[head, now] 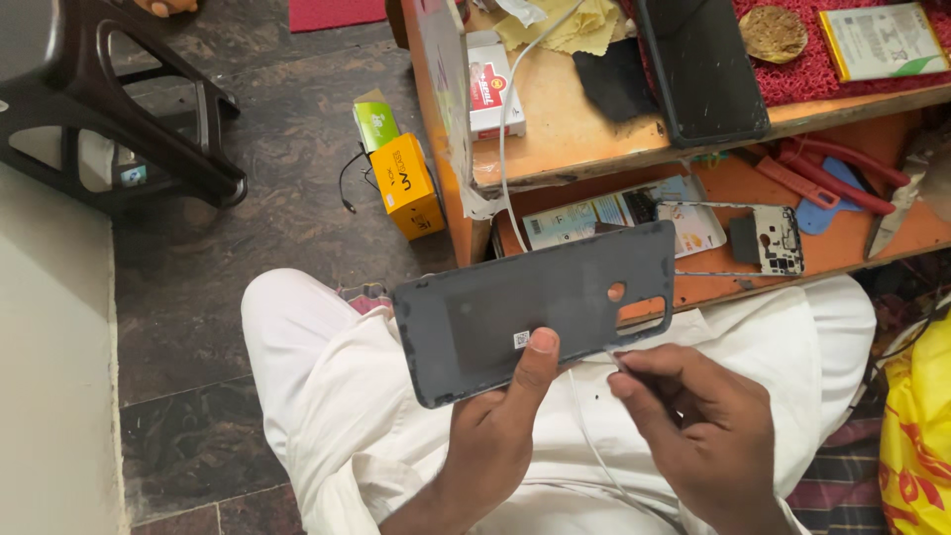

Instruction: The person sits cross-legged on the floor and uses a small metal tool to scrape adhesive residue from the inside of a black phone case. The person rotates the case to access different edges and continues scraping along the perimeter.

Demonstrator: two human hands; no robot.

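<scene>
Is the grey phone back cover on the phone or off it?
Off. The left hand holds the back cover alone, bare inner face up, camera cutouts empty.

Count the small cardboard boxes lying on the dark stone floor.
2: a green cardboard box beside the wooden bench leg, and an orange cardboard box touching it, nearer the person's knee. Others may be hidden under the bench.

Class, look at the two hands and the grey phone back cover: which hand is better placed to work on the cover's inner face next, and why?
Probably the right hand: it pinches a thin tool just below the grey back cover, while the left hand grips the cover, thumb on its inner face.
</scene>
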